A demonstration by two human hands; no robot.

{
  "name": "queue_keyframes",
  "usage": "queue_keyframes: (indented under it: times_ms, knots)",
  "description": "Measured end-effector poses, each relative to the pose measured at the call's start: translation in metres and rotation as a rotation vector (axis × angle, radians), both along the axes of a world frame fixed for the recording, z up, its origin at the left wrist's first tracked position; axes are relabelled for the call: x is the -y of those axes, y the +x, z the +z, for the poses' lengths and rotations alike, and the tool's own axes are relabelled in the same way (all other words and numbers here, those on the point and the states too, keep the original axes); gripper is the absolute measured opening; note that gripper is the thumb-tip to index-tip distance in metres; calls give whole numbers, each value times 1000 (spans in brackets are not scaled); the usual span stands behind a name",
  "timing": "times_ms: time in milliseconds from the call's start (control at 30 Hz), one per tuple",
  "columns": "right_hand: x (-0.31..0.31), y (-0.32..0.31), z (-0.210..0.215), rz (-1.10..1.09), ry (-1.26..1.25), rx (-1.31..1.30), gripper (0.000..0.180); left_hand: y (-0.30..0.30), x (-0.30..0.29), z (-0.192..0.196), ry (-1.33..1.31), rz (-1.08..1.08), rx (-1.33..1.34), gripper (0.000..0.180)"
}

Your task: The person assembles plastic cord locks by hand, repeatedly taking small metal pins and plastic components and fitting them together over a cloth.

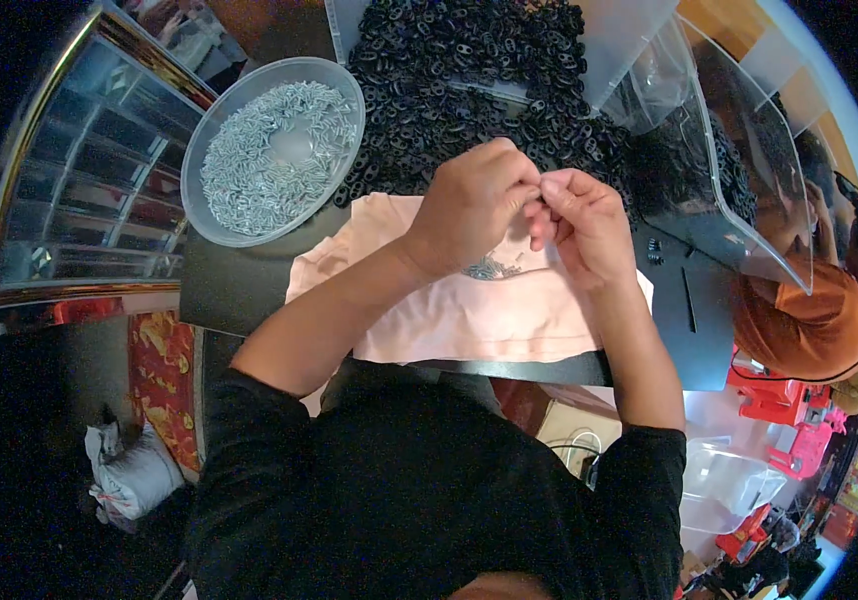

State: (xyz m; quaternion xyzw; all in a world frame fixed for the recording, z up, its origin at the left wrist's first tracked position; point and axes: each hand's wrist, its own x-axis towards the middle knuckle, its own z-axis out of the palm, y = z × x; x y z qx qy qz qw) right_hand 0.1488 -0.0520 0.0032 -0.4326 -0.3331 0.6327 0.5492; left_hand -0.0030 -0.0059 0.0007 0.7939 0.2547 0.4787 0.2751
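My left hand (474, 208) and my right hand (591, 225) meet over a pale pink cloth (479, 325), fingertips pinched together. Whatever sits between them is too small and covered to make out. Just below my hands, a small heap of silver metal pins (489, 268) lies on the cloth, partly hidden by my left wrist. Beyond my hands spreads a large pile of small black two-holed pieces (469, 100). To the left, a round translucent tub (192, 190) holds many silver pins (249, 175).
A clear plastic bin (714, 160) tilts at the right with black pieces inside. On the dark table (664, 330) lie a thin black rod (689, 300) and several small dark bits (656, 250). Another person in an orange top (814, 325) sits at the right. A gold-framed glass case (89, 170) stands left.
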Motion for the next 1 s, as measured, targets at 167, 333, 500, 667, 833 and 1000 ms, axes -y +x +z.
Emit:
queue_keyframes:
  times_ms: [167, 333, 500, 667, 833, 1000]
  knots:
    - [-4, 6, 1, -88, 44, 28, 9, -1, -9, -9, -229, -53, 60, 2]
    - [-6, 16, 3, -176, 84, 141, 9, -26, -79, -4, -273, 259, -41, 9]
    - [-7, 15, 3, -181, 121, 210, 10, -33, -121, -5, 39, 513, -578, 12]
    - [-8, 15, 2, -171, 135, 264, 13, -23, -120, -9, 159, 422, -871, 16]
    - [-7, 18, 1, -174, 132, 291, 14, -20, -114, -5, 218, 400, -888, 15]
    - [-6, 14, 3, -194, 181, 308, 14, -27, -115, -4, 84, 361, -777, 13]
